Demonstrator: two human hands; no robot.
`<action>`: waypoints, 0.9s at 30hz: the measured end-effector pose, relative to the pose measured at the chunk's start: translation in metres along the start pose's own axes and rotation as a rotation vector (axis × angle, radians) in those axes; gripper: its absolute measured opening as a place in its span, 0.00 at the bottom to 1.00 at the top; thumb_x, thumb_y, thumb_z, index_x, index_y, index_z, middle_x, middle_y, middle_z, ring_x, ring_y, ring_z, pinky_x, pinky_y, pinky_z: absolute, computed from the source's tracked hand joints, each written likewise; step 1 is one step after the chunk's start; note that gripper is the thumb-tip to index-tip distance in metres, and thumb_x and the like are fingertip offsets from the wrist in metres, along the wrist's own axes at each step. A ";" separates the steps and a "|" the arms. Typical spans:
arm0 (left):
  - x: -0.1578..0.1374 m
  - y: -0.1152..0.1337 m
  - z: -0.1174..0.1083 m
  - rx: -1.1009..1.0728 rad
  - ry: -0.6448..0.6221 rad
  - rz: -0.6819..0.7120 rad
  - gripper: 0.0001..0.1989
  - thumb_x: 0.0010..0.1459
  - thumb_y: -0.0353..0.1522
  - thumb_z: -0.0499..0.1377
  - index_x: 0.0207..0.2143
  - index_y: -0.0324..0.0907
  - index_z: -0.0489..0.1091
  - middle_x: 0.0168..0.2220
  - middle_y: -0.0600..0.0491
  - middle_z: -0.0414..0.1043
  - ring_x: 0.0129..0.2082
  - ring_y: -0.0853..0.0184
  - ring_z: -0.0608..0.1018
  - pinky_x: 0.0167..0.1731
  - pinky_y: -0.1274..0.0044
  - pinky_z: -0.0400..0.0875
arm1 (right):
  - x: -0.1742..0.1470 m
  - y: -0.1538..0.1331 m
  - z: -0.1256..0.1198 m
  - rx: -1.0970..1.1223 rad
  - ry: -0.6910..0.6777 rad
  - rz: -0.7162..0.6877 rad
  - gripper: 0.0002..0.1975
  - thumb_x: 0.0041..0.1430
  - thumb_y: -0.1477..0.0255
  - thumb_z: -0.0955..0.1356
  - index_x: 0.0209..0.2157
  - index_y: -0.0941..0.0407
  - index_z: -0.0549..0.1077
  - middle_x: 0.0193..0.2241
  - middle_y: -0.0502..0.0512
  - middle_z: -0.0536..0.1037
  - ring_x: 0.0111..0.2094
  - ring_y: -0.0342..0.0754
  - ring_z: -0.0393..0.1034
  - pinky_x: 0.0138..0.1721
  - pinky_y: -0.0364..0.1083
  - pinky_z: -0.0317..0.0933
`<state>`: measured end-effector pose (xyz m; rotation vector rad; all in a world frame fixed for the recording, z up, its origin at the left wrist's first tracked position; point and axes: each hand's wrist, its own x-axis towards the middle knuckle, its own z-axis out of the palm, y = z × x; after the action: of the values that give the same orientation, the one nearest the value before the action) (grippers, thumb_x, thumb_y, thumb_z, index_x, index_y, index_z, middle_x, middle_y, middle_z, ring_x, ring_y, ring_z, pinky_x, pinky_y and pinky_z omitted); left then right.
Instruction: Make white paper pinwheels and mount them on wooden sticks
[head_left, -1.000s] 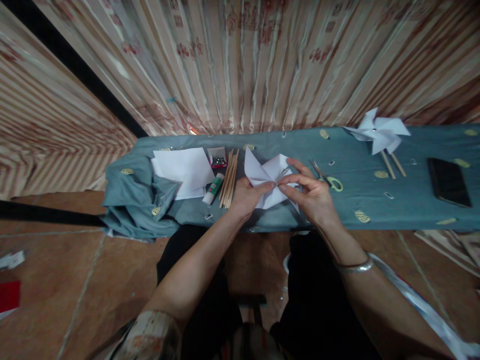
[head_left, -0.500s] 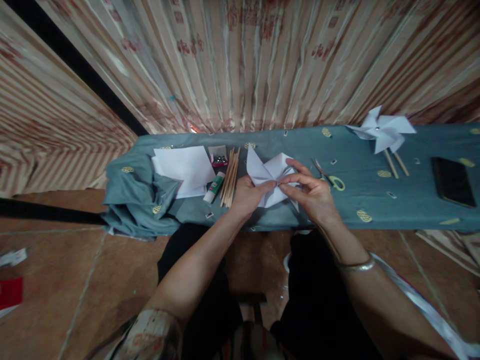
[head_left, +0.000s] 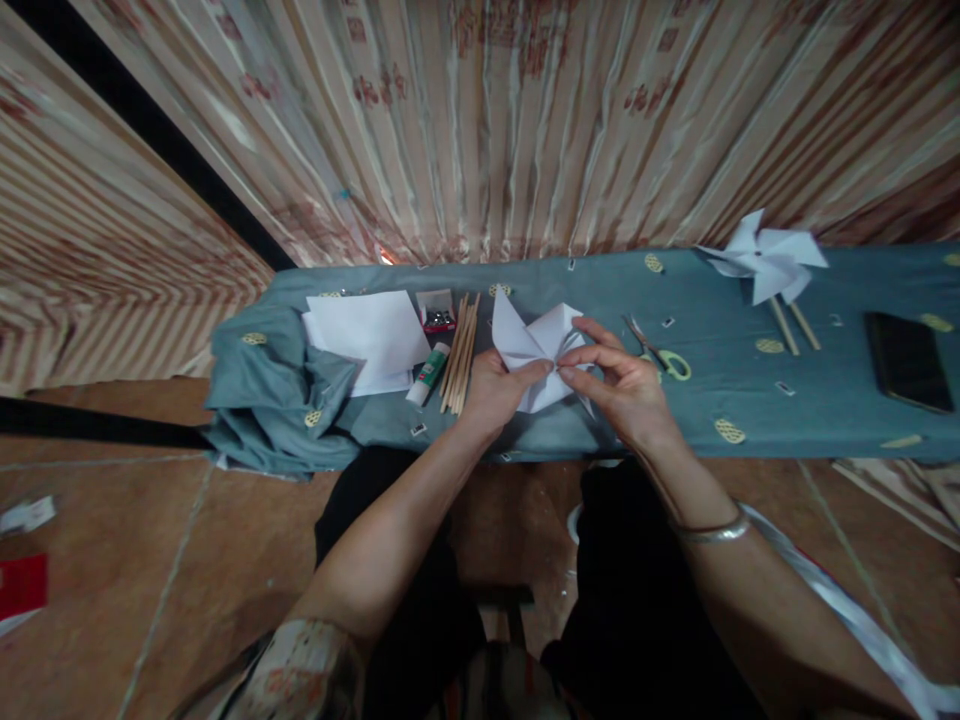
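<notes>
Both hands were gripping one white paper pinwheel (head_left: 551,328), the left hand (head_left: 491,392) with its thumb pressed near the middle and the right hand (head_left: 628,388) pinching thumb and forefinger at the centre, on something too small for me to make out. It was at the near side of the cloth-covered desk (head_left: 600,285), between the bundle of wooden sticks (head_left: 460,355) and the scissors (head_left: 660,355). I took the step for fastening the folded blades at the centre, and the next move seemed to call for keeping the layers pinned together while the fingers pressed, without creasing the paper.
</notes>
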<state>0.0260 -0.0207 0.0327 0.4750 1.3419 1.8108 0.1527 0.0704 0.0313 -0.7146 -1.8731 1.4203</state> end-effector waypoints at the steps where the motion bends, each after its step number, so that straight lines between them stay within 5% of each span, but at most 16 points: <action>1: 0.000 0.000 0.000 -0.001 0.001 -0.001 0.12 0.38 0.30 0.69 0.29 0.37 0.76 0.28 0.53 0.78 0.28 0.68 0.76 0.32 0.76 0.70 | 0.000 0.000 0.000 0.004 -0.003 0.004 0.13 0.46 0.57 0.76 0.29 0.51 0.80 0.58 0.54 0.70 0.64 0.57 0.57 0.66 0.58 0.44; 27: 0.000 -0.001 -0.001 0.044 0.009 0.002 0.10 0.39 0.29 0.68 0.29 0.37 0.76 0.27 0.54 0.77 0.27 0.68 0.75 0.31 0.77 0.70 | -0.001 0.002 0.000 0.031 -0.013 0.031 0.11 0.46 0.59 0.76 0.29 0.51 0.79 0.58 0.54 0.70 0.63 0.58 0.59 0.65 0.60 0.45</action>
<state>0.0257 -0.0210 0.0319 0.4927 1.3901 1.7897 0.1529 0.0703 0.0288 -0.7236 -1.8533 1.4735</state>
